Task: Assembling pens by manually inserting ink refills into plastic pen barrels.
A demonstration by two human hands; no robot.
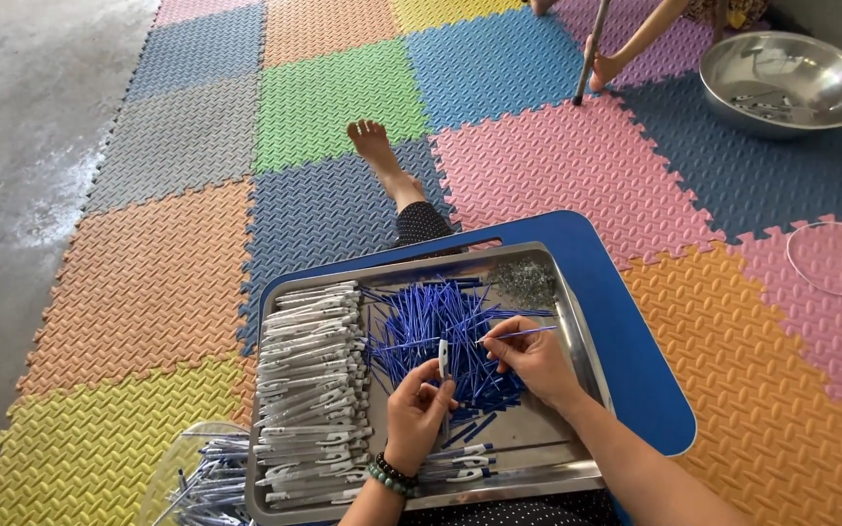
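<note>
While the left hand [419, 404] grips a white pen barrel [443, 358] upright, the right hand [530, 356] pinches a blue refill [523, 334] above the metal tray [577, 331].

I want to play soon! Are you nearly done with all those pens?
Not yet. Some finished pens lie by the tray's front edge. The left hand holds a white barrel, the right hand a blue refill. A big barrel stack and refill pile remain.
</note>
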